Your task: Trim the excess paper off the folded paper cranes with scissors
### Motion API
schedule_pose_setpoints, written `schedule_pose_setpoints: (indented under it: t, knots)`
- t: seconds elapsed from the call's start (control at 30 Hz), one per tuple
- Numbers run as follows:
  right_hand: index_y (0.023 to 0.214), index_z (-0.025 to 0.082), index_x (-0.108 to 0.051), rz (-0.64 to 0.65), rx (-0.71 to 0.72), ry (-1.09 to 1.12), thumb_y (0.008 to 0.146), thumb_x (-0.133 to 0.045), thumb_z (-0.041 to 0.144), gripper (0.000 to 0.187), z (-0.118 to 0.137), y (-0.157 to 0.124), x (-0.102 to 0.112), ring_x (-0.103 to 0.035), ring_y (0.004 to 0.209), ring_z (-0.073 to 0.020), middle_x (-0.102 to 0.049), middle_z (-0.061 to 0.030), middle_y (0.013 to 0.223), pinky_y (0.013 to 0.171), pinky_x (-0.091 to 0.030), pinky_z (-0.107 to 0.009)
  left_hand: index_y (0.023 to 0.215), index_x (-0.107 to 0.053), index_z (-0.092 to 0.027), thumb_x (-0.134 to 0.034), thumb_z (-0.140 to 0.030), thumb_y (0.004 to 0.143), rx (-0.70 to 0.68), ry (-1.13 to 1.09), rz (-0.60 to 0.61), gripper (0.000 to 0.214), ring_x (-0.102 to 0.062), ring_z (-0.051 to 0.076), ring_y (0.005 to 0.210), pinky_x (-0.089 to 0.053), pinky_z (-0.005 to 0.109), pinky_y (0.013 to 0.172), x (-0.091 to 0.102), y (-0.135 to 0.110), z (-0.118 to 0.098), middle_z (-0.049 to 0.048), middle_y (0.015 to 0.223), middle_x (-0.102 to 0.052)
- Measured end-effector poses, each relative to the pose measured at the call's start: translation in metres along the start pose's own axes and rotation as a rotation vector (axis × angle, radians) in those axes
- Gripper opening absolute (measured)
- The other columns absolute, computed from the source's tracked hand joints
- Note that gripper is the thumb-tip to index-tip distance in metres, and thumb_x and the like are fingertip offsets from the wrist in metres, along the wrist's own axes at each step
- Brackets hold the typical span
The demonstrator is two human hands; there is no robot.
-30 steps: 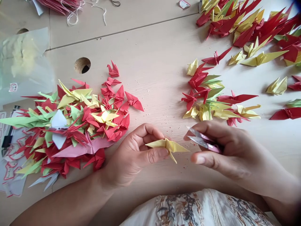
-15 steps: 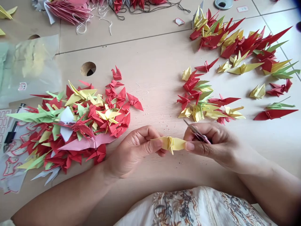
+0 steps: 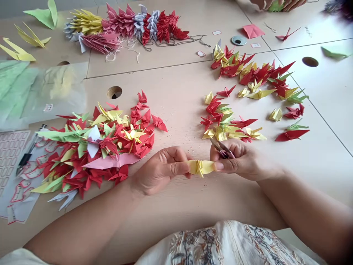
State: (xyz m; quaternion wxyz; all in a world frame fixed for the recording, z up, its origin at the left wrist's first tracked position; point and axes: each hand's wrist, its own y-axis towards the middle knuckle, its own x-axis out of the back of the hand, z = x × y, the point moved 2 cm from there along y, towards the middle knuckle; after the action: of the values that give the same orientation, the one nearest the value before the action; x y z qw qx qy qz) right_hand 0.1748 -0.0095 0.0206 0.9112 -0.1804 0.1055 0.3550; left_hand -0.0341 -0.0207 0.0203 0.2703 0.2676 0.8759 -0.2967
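Observation:
Between my hands a small yellow paper crane [image 3: 200, 168] is stretched level by its two wings. My left hand [image 3: 162, 170] pinches the left wing between thumb and fingers. My right hand [image 3: 241, 161] pinches the right wing tip with the thumb, and a pair of small scissors [image 3: 225, 150] is tucked in the same hand, blades pointing up and left. A heap of folded cranes [image 3: 110, 147], mostly red, yellow and green, lies left of my hands. Beyond my right hand, more cranes [image 3: 220, 110] lie in loose rows.
Threaded bundles of cranes [image 3: 121, 24] with loose strings lie at the back. Plastic bags [image 3: 63, 88], a pen [image 3: 27, 154] and label sheets [image 3: 13, 147] are at the left. Another person's hands [image 3: 286, 4] hold green paper at the top right. Holes [image 3: 114, 92] pierce the tabletop.
My view has tilted up and shifted right, bringing more of the table's far side and another person's hands into sight. My hands keep the same grip on the crane and scissors.

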Motion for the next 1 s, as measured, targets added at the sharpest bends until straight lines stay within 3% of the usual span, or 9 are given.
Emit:
schedule_pose_setpoints:
  t: [0.13,0.27,0.47,1.0]
  knots:
    - [0.078,0.016,-0.059,0.056,0.031,0.014,0.089,-0.078,0.044,0.036,-0.001,0.000,0.004,-0.023,0.046,-0.0038,-0.036,0.0121,0.056,0.042,-0.015,-0.020,0.068,-0.067,-0.018,-0.086,-0.032,0.082,0.002,0.016,0.022,0.027,-0.062,0.013,0.078,-0.044,0.025,0.075,-0.005,0.000,0.000,-0.0004,0.080,-0.073]
    - [0.086,0.016,-0.060,0.120,0.035,-0.010,0.098,-0.069,0.036,0.025,-0.009,-0.002,0.012,-0.035,0.045,-0.0038,-0.046,0.0100,0.063,0.040,-0.031,-0.017,0.070,-0.067,-0.017,-0.084,-0.031,0.083,0.000,0.028,0.050,0.026,-0.061,0.012,0.080,-0.045,0.024,0.078,-0.005,0.002,0.003,-0.0009,0.080,-0.070]
    - [0.095,0.014,-0.065,0.175,-0.005,-0.073,0.100,-0.068,0.035,0.021,-0.014,-0.001,0.017,-0.053,0.055,-0.0067,-0.061,0.0042,0.077,0.049,-0.047,-0.020,0.066,-0.062,-0.016,-0.093,-0.035,0.072,0.017,0.022,0.067,0.036,-0.062,0.012,0.072,-0.047,0.025,0.072,-0.003,0.011,0.009,0.0009,0.076,-0.069]
    - [0.090,0.015,-0.063,0.136,-0.053,-0.103,0.099,-0.069,0.034,0.022,-0.008,0.000,0.013,-0.050,0.053,-0.0064,-0.057,0.0058,0.073,0.048,-0.045,-0.019,0.073,-0.072,-0.017,-0.091,-0.041,0.073,0.038,0.093,0.032,0.031,-0.064,0.017,0.075,-0.048,0.030,0.072,-0.002,0.003,0.012,0.0057,0.079,-0.074]
